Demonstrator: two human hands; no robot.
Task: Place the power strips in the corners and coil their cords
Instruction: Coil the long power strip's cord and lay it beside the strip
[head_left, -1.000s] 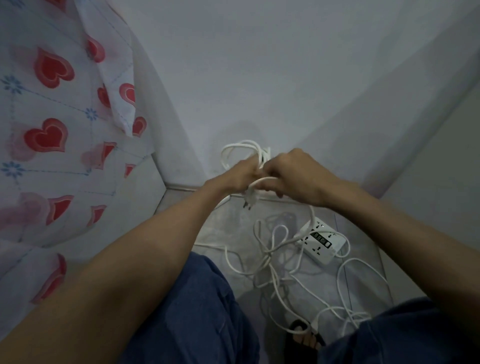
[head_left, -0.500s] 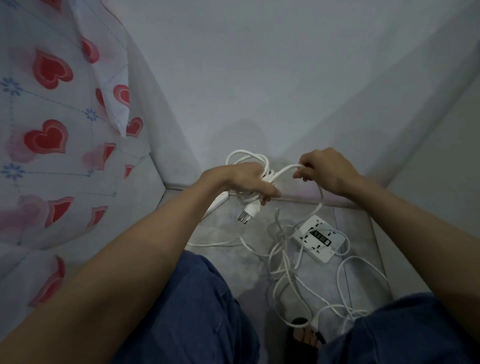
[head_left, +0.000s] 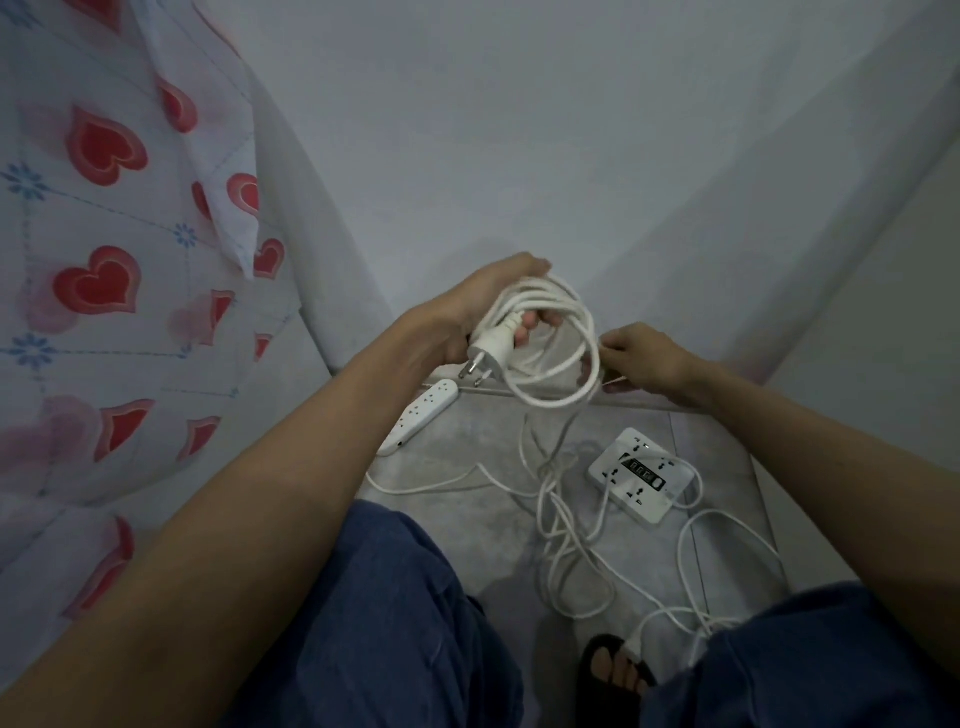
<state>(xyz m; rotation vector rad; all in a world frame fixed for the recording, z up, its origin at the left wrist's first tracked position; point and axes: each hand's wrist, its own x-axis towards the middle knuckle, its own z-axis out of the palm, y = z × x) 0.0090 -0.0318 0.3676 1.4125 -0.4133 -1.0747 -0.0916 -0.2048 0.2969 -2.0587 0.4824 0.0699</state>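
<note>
Several loops of light, springy white cord (head_left: 553, 332) sit in our left hand (head_left: 470, 317) by the plug (head_left: 485, 353); our right hand (head_left: 641, 358) pinches the next strand, above the floor (head_left: 467, 447) corner.

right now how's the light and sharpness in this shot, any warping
Head view: dim, flat, bluish light with no glare; soft shadow on the floor between the knees; wide-angle bending at the wall edges; coiled cord, plug and square power strip reasonably sharp.
</note>
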